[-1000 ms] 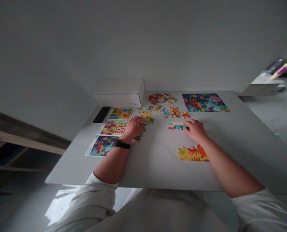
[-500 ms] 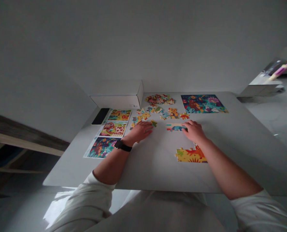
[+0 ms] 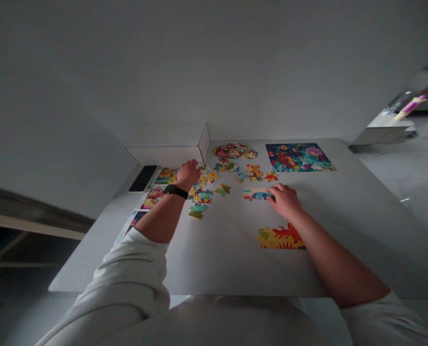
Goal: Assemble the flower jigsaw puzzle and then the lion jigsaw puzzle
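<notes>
My left hand (image 3: 188, 174), wearing a black watch (image 3: 176, 191), is over the far left of the table. Its fingers are apart and curved down at the edge of some loose puzzle pieces (image 3: 211, 177); whether a fingertip touches one is too small to tell. My right hand (image 3: 286, 201) grips the right end of a joined puzzle strip (image 3: 255, 194) with a blue animal on it, thumb and fingers closed on its edge. Nearer to me, a joined yellow and orange puzzle section (image 3: 280, 237) lies partly under my right forearm. Between the hands is a loose green and yellow piece (image 3: 222, 190).
A white box (image 3: 163, 154) stands at the back left, beside a black phone (image 3: 142, 178). My left arm partly covers a picture sheet (image 3: 149, 199). A heap of puzzle pieces (image 3: 234, 151) and a dark colourful picture (image 3: 300, 157) lie along the back.
My left hand has moved away and to the left, off the loose pieces, towards the box. My right hand stays at the blue-animal strip. The view has shifted slightly.
</notes>
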A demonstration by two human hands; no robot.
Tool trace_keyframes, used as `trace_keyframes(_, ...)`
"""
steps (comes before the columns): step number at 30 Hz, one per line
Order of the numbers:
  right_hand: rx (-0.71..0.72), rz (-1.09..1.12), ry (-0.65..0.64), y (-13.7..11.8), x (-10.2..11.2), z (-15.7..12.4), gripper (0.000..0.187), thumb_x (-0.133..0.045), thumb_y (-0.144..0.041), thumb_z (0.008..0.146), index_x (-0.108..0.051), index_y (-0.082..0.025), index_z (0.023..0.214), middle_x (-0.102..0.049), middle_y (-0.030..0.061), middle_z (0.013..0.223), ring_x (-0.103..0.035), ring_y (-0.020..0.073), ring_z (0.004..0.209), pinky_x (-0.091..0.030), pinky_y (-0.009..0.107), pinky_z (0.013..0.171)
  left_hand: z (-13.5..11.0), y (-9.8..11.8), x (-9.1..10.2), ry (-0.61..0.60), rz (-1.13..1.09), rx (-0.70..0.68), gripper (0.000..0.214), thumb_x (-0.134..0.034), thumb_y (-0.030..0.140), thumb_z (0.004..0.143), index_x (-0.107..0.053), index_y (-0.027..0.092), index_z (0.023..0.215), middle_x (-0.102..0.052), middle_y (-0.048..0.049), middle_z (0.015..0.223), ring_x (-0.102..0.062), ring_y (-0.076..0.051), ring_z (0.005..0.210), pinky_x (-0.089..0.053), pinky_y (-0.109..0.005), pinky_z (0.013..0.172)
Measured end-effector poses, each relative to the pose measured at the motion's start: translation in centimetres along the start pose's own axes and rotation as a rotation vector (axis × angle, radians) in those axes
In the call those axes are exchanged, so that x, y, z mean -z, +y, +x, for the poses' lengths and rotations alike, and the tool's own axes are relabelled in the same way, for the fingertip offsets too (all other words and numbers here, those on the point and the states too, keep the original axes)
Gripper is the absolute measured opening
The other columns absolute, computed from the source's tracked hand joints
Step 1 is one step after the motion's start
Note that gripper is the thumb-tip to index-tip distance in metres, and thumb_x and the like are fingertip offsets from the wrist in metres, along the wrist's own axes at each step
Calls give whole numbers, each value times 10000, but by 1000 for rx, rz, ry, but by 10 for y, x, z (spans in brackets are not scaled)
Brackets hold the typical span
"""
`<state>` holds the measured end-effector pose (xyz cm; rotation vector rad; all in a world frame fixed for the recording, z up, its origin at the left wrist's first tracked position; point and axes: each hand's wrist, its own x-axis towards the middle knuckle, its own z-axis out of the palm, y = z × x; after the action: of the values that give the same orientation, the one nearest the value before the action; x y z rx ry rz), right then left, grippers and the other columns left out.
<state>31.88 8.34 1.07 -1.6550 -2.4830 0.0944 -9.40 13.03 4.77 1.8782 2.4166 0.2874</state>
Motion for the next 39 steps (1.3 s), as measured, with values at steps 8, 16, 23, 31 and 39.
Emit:
trace_keyframes(8,0,-23,11,-4,3,-3,375,-546,-308,1039,-758,-245,1342,-705,155,1370,-636,345,1229,-479,482,1004,23,-12,-16,-75,-112,39,321,-720,320,926,-663,213,1223,-792,-101,1086,-749,-268,964,-546,-359,877)
trace_keyframes(16,-8,-36,5,-6,1,-3,360,-576,-293,1031,-766,-235,1331,-696,159,1365,-626,336,1206,-452,458,983,36,-14,-19,10,-316,-42,371,-771,204,735,-706,218,1100,-722,-30,919,-674,-217,830,-504,-325,773)
trace_keyframes(23,0,-32,14,-4,-4,0,364,-587,-301,1023,-759,-236,1337,-698,158,1353,-635,351,1219,-474,477,994,-11,7,-11,78,-954,-5,400,-796,244,736,-685,223,1120,-601,48,833,-610,-125,679,-449,-250,660)
trace_keyframes(31,37,230,176,-8,19,4,374,-632,-255,972,-738,-234,1330,-729,162,1340,-682,339,1193,-531,503,1059,-94,62,-46,19,-1516,-101,598,-918,307,685,-649,226,1212,-613,50,880,-638,-112,763,-529,-273,770)
trace_keyframes(39,-116,1137,15,-82,0,25,410,-798,-496,843,-669,-266,1157,-772,55,1075,-729,235,935,-582,388,834,-120,88,-58,-131,-1654,-171,580,-946,261,748,-606,227,1217,-617,54,904,-676,-102,774,-592,-309,846)
